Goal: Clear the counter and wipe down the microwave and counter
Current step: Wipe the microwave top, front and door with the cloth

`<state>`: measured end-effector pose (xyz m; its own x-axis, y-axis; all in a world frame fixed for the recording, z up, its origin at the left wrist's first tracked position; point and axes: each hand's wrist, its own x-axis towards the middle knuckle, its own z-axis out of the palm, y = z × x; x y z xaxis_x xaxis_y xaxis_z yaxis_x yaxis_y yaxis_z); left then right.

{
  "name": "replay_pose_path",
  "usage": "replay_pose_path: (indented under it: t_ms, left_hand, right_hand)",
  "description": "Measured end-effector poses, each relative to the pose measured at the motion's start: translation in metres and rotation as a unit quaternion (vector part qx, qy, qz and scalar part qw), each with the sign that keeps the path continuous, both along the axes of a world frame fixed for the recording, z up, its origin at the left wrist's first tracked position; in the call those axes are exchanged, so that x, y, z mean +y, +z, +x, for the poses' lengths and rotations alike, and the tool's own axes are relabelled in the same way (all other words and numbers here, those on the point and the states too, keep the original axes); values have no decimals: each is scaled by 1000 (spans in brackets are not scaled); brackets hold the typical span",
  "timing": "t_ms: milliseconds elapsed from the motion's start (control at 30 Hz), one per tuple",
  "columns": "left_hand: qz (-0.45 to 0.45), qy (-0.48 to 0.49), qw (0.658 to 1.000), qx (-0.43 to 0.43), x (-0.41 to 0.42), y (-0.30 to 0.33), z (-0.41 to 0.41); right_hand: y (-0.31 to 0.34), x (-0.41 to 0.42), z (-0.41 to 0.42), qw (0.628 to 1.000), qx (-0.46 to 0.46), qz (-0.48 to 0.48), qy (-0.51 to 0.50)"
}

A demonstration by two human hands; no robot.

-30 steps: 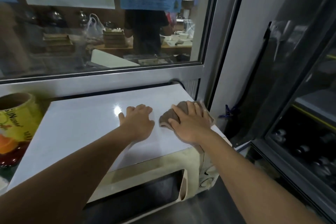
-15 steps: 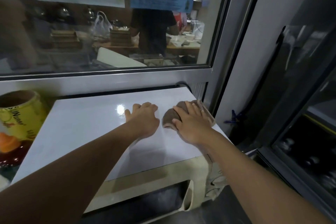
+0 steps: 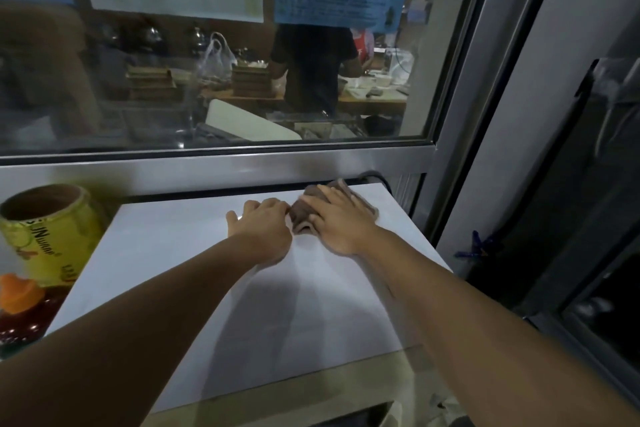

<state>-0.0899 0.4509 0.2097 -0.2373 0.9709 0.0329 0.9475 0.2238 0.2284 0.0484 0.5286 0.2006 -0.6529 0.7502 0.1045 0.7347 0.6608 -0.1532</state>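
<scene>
On the microwave [image 3: 242, 288], the right hand [image 3: 341, 224] pressed flat, fingers straight, on the brown cloth [image 3: 301, 215]; beside it the left hand [image 3: 265, 230] rested released, grasping nothing.

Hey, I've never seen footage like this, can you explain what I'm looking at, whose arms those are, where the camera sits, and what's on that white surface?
There is no machine here: the camera is worn on a person's head and looks down at their own two bare arms. The white flat surface is the top of a cream-coloured microwave. The right hand presses flat on a crumpled brown cloth near the back edge. The left hand rests on the top beside the cloth and holds nothing. To the left stands a yellow labelled tub, open at the top. Behind is a glass window with papers stuck on it.
</scene>
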Motion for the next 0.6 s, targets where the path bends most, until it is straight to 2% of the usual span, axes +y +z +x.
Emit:
replay_pose_path:
  t_ms: [100, 233, 300, 433, 500, 600]
  left_hand:
    - [0, 2, 1000, -1, 4, -1, -4]
    - [1, 2, 1000, -8, 6, -1, -5]
    - [-1, 6, 1000, -18, 7, 2, -5]
    - [-15, 11, 1000, -22, 8, 6, -5]
    - [-25, 12, 1000, -14, 8, 7, -7]
    - [-26, 15, 999, -12, 8, 6, -6]
  right_hand:
    - [0, 32, 30, 997, -18, 8, -77]
    - [2, 44, 57, 978, 6, -32, -208]
    - [2, 36, 32, 984, -27, -10, -178]
    - [0, 17, -32, 999, 0, 10, -52]
    - [2, 23, -28, 999, 8, 7, -54]
    - [2, 42, 15, 994, 6, 5, -113]
